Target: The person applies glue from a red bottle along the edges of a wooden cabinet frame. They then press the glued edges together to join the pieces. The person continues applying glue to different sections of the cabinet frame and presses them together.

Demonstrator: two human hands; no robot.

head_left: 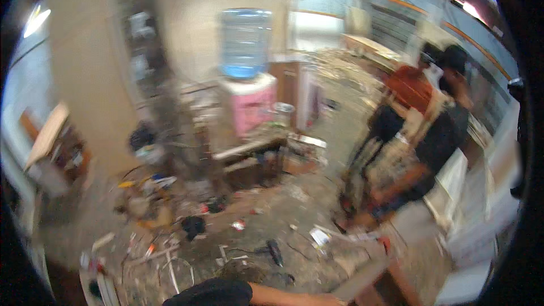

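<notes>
Neither my left hand nor my right hand can be made out with certainty. At the lower edge, a black sleeve [212,293] and a bare forearm [294,296] stretch to the right. Whose arm this is, I cannot tell; its hand is cut off by the picture's edge. Close to its far end stands a brown wooden frame or box [371,277], partly out of view. On the littered floor just beyond the arm lie a dark, elongated tool-like thing [275,252] and a white card or packet [320,237]. Motion blurs the whole picture.
Two people bend over at the right, one in a black top [445,141], the other in orange-red [409,88]. A pink water dispenser [252,105] with a blue bottle [245,42] stands behind a low workbench [249,150]. Scraps and cables cover the floor [226,232]. White panels [450,184] lean at right.
</notes>
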